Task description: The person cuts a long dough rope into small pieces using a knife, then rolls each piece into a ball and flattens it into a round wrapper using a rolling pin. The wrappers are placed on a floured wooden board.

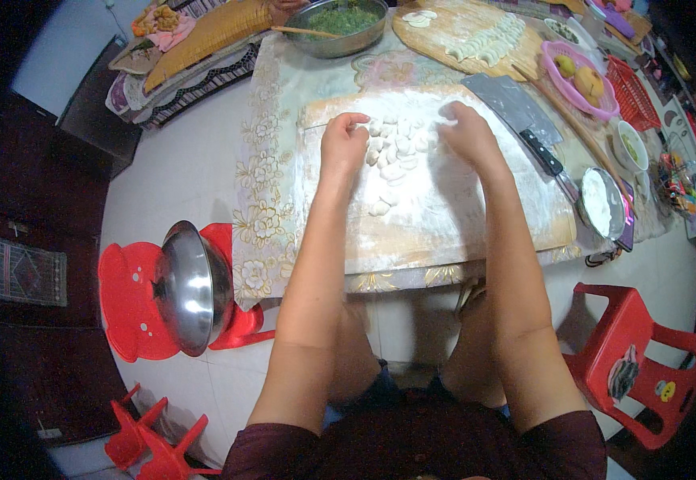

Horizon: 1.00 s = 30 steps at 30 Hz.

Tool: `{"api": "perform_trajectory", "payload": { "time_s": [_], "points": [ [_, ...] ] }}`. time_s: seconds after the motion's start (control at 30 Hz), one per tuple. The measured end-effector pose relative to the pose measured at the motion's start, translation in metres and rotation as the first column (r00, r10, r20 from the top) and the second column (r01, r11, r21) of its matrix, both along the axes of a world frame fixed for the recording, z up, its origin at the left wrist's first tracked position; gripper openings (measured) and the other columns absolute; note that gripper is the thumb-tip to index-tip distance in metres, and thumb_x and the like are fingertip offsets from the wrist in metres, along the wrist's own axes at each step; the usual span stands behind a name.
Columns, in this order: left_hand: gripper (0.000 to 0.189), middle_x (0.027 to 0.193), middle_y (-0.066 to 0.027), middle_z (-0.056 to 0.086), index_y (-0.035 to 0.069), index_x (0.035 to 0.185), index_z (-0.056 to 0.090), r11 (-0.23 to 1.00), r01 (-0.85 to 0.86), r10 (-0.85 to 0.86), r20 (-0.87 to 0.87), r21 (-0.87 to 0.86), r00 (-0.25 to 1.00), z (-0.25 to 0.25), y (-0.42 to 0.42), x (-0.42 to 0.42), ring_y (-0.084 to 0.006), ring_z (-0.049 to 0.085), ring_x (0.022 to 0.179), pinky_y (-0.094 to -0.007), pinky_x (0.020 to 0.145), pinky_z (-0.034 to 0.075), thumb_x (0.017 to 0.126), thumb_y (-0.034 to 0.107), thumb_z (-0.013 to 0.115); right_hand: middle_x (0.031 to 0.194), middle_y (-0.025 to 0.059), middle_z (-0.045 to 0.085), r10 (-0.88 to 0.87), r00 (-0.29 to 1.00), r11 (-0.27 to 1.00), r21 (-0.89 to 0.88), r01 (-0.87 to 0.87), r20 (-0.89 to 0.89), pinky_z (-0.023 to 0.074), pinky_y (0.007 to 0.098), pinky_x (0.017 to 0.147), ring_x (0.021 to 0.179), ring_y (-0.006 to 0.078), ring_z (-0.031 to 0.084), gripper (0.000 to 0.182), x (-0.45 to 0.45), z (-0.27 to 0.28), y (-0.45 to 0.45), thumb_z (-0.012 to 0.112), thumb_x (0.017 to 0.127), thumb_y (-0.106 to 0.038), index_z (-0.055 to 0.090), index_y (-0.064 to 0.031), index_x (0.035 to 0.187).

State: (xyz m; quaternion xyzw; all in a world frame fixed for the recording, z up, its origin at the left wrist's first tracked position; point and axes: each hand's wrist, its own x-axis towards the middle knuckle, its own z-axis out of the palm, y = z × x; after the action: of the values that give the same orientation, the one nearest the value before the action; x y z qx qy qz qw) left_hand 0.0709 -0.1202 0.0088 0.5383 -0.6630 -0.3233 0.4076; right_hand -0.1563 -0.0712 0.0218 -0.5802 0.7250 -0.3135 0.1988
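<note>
Several small floured dough pieces (397,144) lie in a loose cluster on a flour-dusted wooden board (330,243). At the left edge of the cluster is my left hand (347,141), its fingers curled and thumb and fingertips apart, with nothing seen between them. My right hand (468,133) is just right of the cluster, fingers bent towards the flour; its fingertips are blurred in the glare, and whether they hold anything is unclear. A few more dough pieces (379,207) lie nearer to me.
A cleaver (540,150), a rolling pin (564,114) and a bowl of flour (603,203) stand right. Beyond are a bowl of chopped greens (345,21) and a round board (426,42) with dumplings. Red stools (642,360) flank the table; another person's hand shows at the top.
</note>
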Motion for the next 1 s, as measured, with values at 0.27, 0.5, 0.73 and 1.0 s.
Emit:
{"api": "perform_trajectory", "payload": {
  "time_s": [0.27, 0.5, 0.73, 1.0],
  "points": [
    [0.029, 0.108, -0.0185, 0.066, 0.004, 0.107, 0.070, 0.921, 0.064, 0.127, 0.451, -0.385, 0.884, -0.028, -0.007, -0.028, -0.0379, 0.056, 0.102, -0.0465, 0.092, 0.045, 0.090, 0.026, 0.061, 0.115, 0.0197, 0.061, -0.021, 0.949, 0.994, -0.111, -0.015, -0.314, 0.0532, 0.0472, 0.085, 0.104, 0.0364, 0.063, 0.038, 0.046, -0.019, -0.007, 0.066, 0.088, -0.031, 0.063, -0.0053, 0.116],
    [0.036, 0.105, -0.0148, 0.065, 0.001, 0.121, 0.057, 0.951, 0.145, -0.047, -0.337, 0.273, 0.940, -0.014, -0.003, -0.035, -0.0261, 0.063, 0.087, -0.0366, 0.075, 0.052, 0.091, 0.020, 0.062, 0.104, 0.0137, 0.065, 0.040, 0.783, 0.997, 0.026, -0.071, 0.621, 0.0558, 0.0402, 0.065, 0.082, 0.0240, 0.067, 0.041, 0.053, -0.023, -0.013, 0.066, 0.089, -0.030, 0.059, -0.0005, 0.116],
    [0.024, 0.089, -0.0023, 0.064, 0.006, 0.117, 0.061, 0.858, 0.379, -0.032, -0.698, 0.348, 0.715, 0.029, 0.010, -0.019, -0.0106, 0.059, 0.078, -0.0255, 0.071, 0.049, 0.095, 0.013, 0.061, 0.094, 0.0058, 0.066, 0.086, 0.610, 0.987, 0.014, -0.158, 0.787, 0.0508, 0.0299, 0.057, 0.078, 0.0143, 0.065, 0.034, 0.041, 0.015, 0.003, 0.063, 0.092, -0.035, 0.060, -0.0077, 0.113],
    [0.027, 0.096, -0.0107, 0.065, 0.002, 0.107, 0.066, 0.983, 0.127, -0.120, -0.056, 0.132, 0.991, 0.000, -0.004, 0.013, -0.0243, 0.062, 0.092, -0.0342, 0.085, 0.049, 0.090, 0.022, 0.066, 0.101, 0.0129, 0.069, -0.039, 0.997, 0.997, -0.062, 0.035, -0.061, 0.0528, 0.0437, 0.072, 0.088, 0.0332, 0.067, 0.034, 0.029, -0.009, -0.016, 0.061, 0.093, -0.036, 0.066, -0.0043, 0.104]
  ]
}}
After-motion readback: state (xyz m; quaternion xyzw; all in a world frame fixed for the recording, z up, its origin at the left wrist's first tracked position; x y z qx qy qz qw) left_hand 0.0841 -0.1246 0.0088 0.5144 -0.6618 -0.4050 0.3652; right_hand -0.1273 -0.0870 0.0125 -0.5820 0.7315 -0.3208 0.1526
